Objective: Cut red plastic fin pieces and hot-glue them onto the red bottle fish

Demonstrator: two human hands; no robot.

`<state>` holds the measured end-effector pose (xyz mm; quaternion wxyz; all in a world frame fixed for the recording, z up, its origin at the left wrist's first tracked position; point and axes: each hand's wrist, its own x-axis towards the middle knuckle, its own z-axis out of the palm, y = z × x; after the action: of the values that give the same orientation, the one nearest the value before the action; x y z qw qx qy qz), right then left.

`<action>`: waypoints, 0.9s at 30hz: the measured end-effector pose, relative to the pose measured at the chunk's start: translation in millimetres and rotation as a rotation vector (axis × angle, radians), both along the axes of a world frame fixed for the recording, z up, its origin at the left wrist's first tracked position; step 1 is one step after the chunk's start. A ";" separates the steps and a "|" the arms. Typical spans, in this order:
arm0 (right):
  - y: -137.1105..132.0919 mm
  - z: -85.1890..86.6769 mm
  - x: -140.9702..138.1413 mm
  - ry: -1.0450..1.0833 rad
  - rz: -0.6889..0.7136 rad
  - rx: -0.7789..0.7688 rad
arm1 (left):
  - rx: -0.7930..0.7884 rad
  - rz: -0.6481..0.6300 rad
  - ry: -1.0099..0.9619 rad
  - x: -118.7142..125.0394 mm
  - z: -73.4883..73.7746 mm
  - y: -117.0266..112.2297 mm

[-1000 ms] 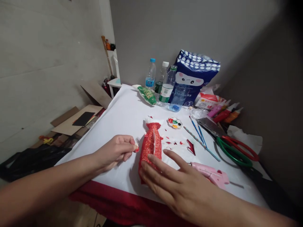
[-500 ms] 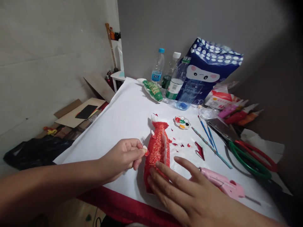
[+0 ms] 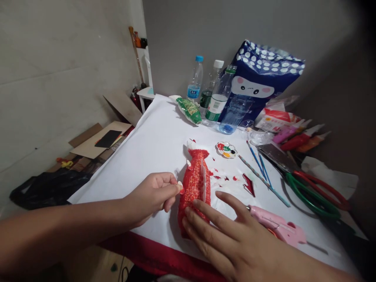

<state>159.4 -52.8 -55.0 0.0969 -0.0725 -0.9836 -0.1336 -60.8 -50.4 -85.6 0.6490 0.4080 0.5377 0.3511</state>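
Note:
A red fish-shaped craft piece (image 3: 194, 176) with orange speckles and a white-edged fin lies lengthwise on the white-covered table (image 3: 147, 137). My left hand (image 3: 160, 192) pinches a small red-and-white piece (image 3: 181, 188) between thumb and fingers, at the left side of the fish. Spread flat, my right hand (image 3: 223, 231) rests its fingertips on the near part of the fish and hides some of it. A pink glue gun (image 3: 279, 223) lies just right of that hand.
A paint palette (image 3: 226, 150), paintbrushes (image 3: 260, 164), red scraps (image 3: 249, 184) and large scissors (image 3: 311, 196) lie to the right. Behind stand plastic bottles (image 3: 217, 102) and a blue bag (image 3: 261, 82), beside a green fish-shaped piece (image 3: 189, 111). Cardboard (image 3: 95, 145) sits left of the table.
The view has shifted slightly. Both hands stay nearly in place, the left still pinching the small piece at the fish's side and the right still resting on the fish.

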 end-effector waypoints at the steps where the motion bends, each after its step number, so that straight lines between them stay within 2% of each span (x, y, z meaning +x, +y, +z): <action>1: -0.3 0.2 -0.1 -0.004 -0.002 -0.001 | -0.005 -0.002 0.012 0.0 -0.5 0.1; 17: -0.3 0.2 -0.4 -0.005 -0.003 -0.016 | -0.035 0.005 0.019 4.8 6.4 0.7; 27: 0.7 1.6 -0.3 -0.011 0.003 -0.028 | 0.019 0.035 -0.016 6.1 -0.7 -0.9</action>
<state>159.1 -52.0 -53.4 0.0909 -0.0716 -0.9860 -0.1200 -54.6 -51.3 -86.3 0.6432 0.4018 0.5360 0.3709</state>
